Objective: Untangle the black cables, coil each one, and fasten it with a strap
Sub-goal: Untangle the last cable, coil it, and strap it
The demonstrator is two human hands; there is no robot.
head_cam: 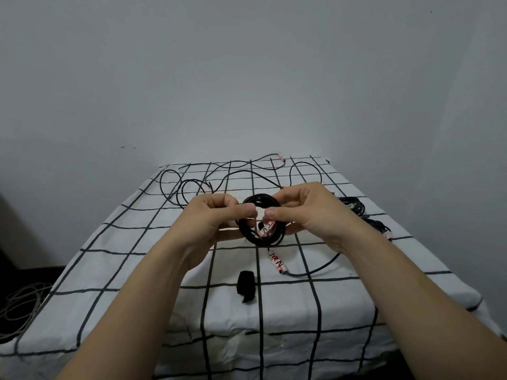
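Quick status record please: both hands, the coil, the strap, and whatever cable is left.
left hand: grips coiled cable, left side
right hand: grips it, right side
coiled cable: held above checked cloth
black strap: lying on cloth near front, untouched
loose cable: sprawled at far end, uncoiled
bundled cables: on cloth at right

Both sides of the black coil (pixel 260 240) at the centre of the frame are covered by the left hand (pixel 216 215) and the right hand (pixel 304 212). The writing on the white tag (pixel 276 263) just below is too small to read. The grey wire pile (pixel 19 308) at lower left is dim and cut off by the edge.
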